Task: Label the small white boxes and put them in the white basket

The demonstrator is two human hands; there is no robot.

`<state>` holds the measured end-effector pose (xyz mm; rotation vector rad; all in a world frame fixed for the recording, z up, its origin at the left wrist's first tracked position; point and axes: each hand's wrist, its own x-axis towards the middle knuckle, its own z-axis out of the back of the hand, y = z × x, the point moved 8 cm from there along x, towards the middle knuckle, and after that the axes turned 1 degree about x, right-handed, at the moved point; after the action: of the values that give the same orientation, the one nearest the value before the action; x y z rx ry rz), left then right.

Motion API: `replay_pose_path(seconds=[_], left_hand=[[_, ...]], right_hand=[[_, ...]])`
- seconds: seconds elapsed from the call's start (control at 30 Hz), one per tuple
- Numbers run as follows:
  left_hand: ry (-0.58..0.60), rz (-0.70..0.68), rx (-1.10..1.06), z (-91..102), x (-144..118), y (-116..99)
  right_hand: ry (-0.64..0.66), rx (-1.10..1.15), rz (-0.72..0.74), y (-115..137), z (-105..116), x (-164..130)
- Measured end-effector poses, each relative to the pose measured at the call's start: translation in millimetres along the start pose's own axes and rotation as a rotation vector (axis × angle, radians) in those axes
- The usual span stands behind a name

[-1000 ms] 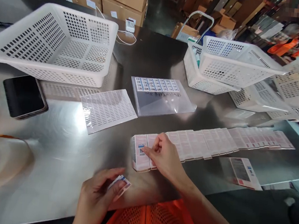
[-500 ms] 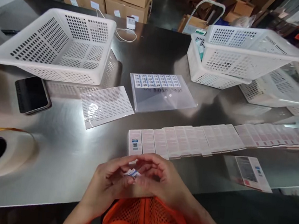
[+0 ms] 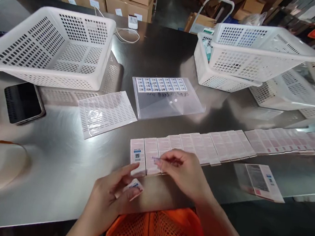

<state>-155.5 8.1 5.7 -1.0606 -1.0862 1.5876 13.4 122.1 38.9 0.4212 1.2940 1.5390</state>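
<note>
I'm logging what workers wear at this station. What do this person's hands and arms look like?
Both hands, left hand and right hand, are bare: no gloves, rings or watch show. The forearms are bare too, with no sleeves in view. Between the arms shows an orange mesh vest with small holes.

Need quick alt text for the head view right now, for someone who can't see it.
A person's right hand presses a small sticker onto the second box in a long row of pink boxes on a steel table, while the left hand holds a strip of stickers. White baskets, a label sheet and a phone lie behind.
</note>
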Motion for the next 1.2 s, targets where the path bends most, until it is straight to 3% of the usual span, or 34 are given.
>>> replay_pose_path(seconds=[0.07, 0.17, 0.4, 0.67, 0.83, 0.97, 1.03, 1.1, 1.2], left_hand=[[-0.040, 0.047, -0.055, 3.6, 0, 12], [0.010, 0.097, -0.105, 0.2, 0, 31], [0.062, 0.159, -0.118, 0.7, -2, 53], [-0.013, 0.123, -0.101, 12.3, -1, 52], [-0.120, 0.181, -0.160, 21.5, -5, 33], [-0.141, 0.105, -0.169, 20.0, -3, 14], [-0.155, 0.008, -0.118, 18.9, 1, 4], [-0.152, -0.107, -0.034, 16.0, 5, -8], [-0.118, -0.211, 0.057, 7.5, 9, -22]], right_hand=[[0.007, 0.105, -0.068, -12, 3, 16], [0.061, 0.152, -0.130, -23, -3, 32], [0.053, -0.131, -0.100, -18, -10, 36], [-0.019, -0.256, -0.115, -15, -7, 36], [-0.156, -0.378, -0.105, -11, -1, 35], [-0.295, -0.339, -0.018, -8, 7, 24], [-0.183, -0.158, 0.001, -7, -2, 15], [0.021, 0.003, 0.016, -2, -18, 2], [0.211, 0.066, 0.028, 5, -32, -16]])
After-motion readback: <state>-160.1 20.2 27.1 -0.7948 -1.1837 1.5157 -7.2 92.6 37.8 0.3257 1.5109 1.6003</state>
